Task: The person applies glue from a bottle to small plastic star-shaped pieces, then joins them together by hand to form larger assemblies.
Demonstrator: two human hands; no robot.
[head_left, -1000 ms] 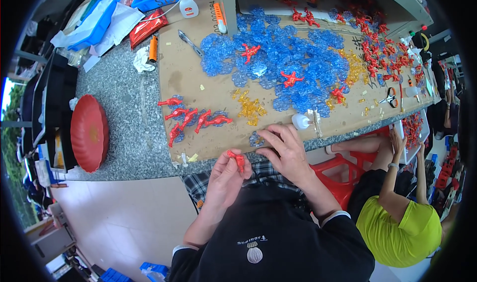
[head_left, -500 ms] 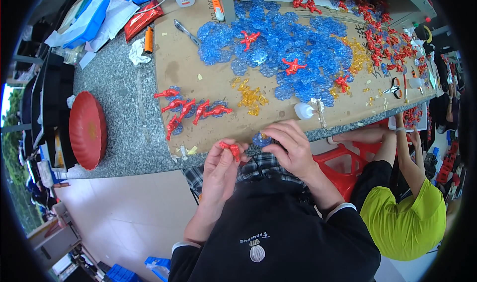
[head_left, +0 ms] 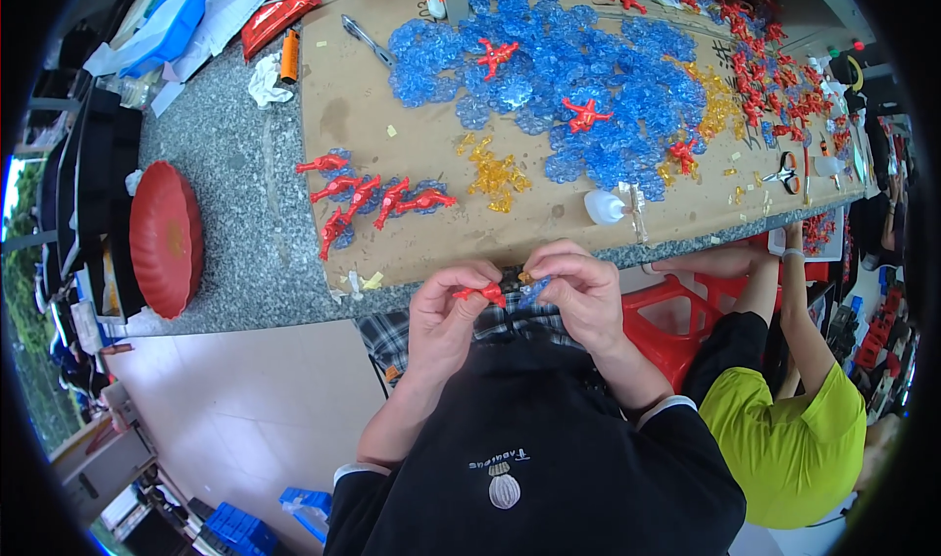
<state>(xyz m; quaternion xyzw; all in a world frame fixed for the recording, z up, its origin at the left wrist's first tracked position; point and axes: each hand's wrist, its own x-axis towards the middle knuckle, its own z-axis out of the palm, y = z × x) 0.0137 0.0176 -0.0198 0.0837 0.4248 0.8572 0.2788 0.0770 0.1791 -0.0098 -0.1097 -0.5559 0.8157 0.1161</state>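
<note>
Fingers of my left hand are pinched shut on a small red plastic figure; right hand fingertips are closed on a small blue clear piece. Both parts meet just off the near edge of the cardboard sheet, held up over my lap, probably so the two can be lined up close to the eye. Hands touch at the tips, thumbs on top, which looks like a press-fit or glue grip.

Figure looks glossy red, with thin limbs sticking out; most of it is hidden under my thumb. Blue piece is translucent, shape unclear.

On the cardboard sheet, left part: a row of finished red figures on blue bases. Centre: loose yellow bits. Far side: big pile of blue clear pieces. Near edge, right of my hands: a small white squeeze bottle lying down. Another person in a yellow-green shirt sits right of the sheet.
</note>
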